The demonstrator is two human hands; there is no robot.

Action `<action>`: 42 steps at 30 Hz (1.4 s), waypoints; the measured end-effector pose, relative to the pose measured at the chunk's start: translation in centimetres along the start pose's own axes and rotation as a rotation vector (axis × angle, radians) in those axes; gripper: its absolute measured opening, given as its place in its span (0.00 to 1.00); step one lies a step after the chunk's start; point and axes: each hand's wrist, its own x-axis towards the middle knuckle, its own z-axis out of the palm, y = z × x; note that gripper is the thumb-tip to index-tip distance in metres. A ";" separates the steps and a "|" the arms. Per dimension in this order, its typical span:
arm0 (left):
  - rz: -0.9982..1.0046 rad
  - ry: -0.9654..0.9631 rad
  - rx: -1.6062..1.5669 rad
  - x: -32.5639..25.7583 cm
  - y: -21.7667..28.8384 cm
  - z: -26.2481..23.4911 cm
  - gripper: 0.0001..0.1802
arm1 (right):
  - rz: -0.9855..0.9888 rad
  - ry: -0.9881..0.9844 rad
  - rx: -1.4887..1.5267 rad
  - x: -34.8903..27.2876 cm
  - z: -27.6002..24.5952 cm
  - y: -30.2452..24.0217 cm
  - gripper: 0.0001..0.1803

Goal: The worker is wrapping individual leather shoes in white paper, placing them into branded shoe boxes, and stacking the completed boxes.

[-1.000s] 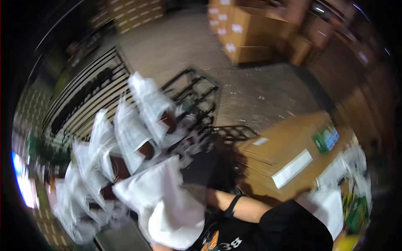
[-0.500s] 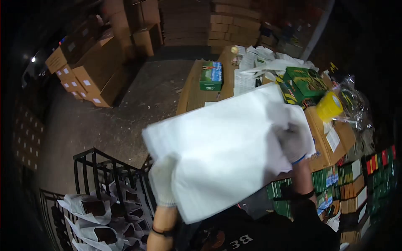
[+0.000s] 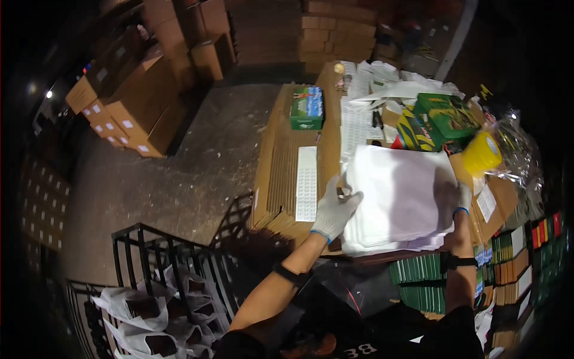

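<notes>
Where my gloved left hand (image 3: 336,209) meets the left edge of the white sheet stack (image 3: 400,194), its thumb and forefinger stand parted; whether any sheet is pinched, I cannot tell. My right hand (image 3: 462,200), at the right edge, is dim, its fingers indistinct and its hold likewise uncertain. The stack lies between a white strip (image 3: 307,188) and a yellow cup (image 3: 482,152). White bags (image 3: 134,305), lower left, are cut off below.
</notes>
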 end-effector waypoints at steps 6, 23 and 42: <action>0.078 0.322 0.291 -12.7 -16.8 -13.2 0.28 | -0.448 0.562 0.179 -10.2 -4.6 -24.2 0.32; -0.379 2.088 -0.647 -62.4 -22.2 -10.0 0.29 | -1.212 -1.043 0.744 -56.5 30.5 -99.0 0.43; 1.665 1.415 -0.887 -103.4 -33.8 -4.4 0.29 | -2.112 0.694 -0.329 -63.2 13.3 -63.2 0.13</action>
